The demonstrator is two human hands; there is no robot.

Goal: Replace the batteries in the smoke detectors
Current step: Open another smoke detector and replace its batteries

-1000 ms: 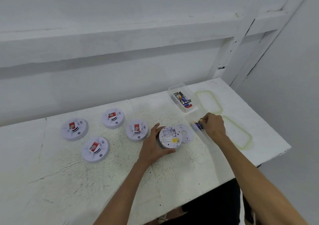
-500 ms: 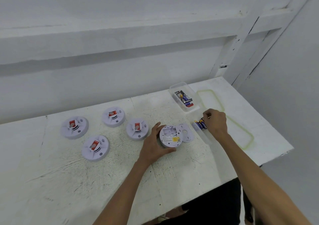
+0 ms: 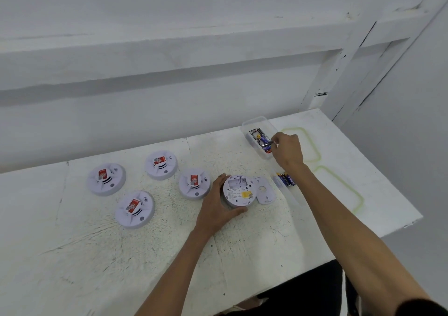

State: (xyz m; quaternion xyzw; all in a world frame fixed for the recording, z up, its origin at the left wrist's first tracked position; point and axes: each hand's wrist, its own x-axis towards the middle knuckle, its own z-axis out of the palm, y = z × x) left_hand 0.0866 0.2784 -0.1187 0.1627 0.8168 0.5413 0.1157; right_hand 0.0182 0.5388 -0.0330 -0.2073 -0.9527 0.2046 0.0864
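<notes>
An opened smoke detector [image 3: 238, 190] lies back-up on the white table [image 3: 242, 255], its battery bay showing. My left hand [image 3: 219, 207] grips its left and near rim. Its removed back plate [image 3: 264, 190] lies just to the right. Further right, a few blue batteries [image 3: 287, 180] lie in a clear lid. My right hand [image 3: 287, 149] reaches into a clear plastic box [image 3: 258, 132] of batteries at the back and pinches a battery [image 3: 266, 143] there.
Several closed white smoke detectors with red stickers sit to the left: one [image 3: 195, 186] beside my left hand, others at the back [image 3: 161, 164], far left [image 3: 106, 178] and front [image 3: 134, 209]. Two green outlines [image 3: 339, 189] mark the table's right side, near its edge.
My right hand left the batteries in the clear lid and moved back to the plastic box, where it now pinches a battery. My left hand stayed on the detector.
</notes>
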